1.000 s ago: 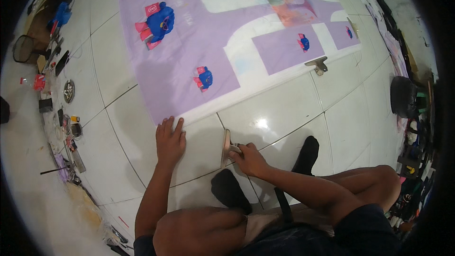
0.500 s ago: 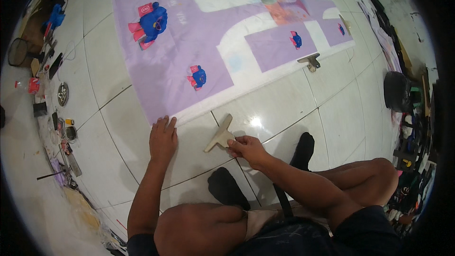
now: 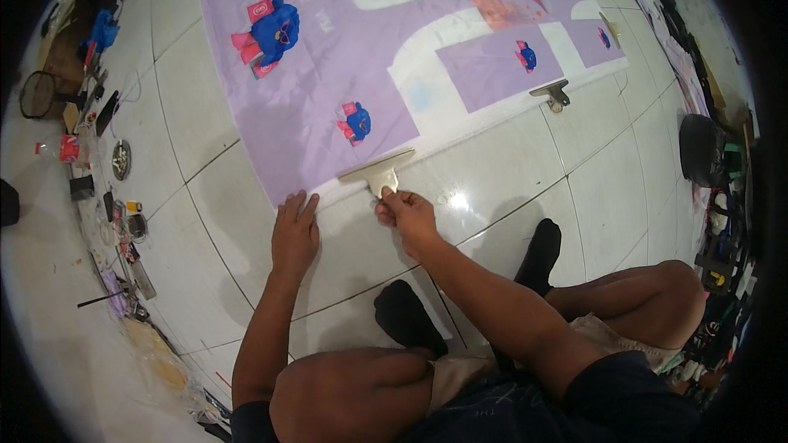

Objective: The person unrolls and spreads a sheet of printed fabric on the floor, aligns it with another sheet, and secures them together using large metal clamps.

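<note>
A large lilac and white printed fabric sheet (image 3: 283,127), with blue and pink cartoon figures, lies over the far part of the tiled floor. My left hand (image 3: 295,234) rests on its near left corner, fingers stretched out. Pinched by its handle in my right hand (image 3: 412,220) is a wide metal bulldog clip (image 3: 379,173). The clip's long jaw lies across the sheet's white near edge; whether it grips the cloth I cannot tell. Farther right, another bulldog clip (image 3: 552,95) sits on the same edge.
White floor tiles (image 3: 492,172) surround the sheet. My socked feet (image 3: 408,318) stand close behind the right hand. Along the left wall are an ashtray (image 3: 121,159), a red-labelled bottle (image 3: 66,148) and small tools. A black object (image 3: 702,148) and clutter line the right side.
My right hand has carried the bulldog clip forward from above the floor to the sheet's near edge, turning its jaw along that edge. The left hand stays at the corner.
</note>
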`<state>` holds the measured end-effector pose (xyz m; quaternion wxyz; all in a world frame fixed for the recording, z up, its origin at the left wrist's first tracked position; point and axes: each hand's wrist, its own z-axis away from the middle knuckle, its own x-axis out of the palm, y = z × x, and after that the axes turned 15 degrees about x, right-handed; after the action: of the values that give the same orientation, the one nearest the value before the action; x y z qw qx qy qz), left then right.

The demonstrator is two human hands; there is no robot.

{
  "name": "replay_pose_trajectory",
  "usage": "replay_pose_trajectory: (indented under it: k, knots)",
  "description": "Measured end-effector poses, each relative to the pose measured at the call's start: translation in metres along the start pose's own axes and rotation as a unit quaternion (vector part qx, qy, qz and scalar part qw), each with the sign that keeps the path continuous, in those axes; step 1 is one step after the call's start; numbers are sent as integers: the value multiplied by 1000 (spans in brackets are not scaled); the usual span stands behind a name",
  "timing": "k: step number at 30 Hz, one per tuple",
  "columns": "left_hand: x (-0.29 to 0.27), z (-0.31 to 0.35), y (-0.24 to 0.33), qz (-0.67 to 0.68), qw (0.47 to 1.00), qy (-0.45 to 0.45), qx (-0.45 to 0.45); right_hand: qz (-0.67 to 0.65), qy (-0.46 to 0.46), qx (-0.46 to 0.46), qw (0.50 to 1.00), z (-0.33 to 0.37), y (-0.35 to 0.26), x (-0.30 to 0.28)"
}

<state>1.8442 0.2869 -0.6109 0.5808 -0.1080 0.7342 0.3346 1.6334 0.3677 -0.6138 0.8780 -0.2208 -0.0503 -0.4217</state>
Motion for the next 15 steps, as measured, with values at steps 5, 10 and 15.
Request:
replay_pose_trajectory:
  k: [5, 10, 15]
  knots:
    - [0, -4, 3, -3, 1000, -4, -3, 40, 27, 2, 999, 4, -1, 10]
    - [-2, -4, 2, -4, 1000, -24, -2, 96, 2, 21, 995, 8, -10, 1]
    - [-10, -15, 11, -17, 998, -53, -23, 188, 53, -60, 979, 9, -16, -28]
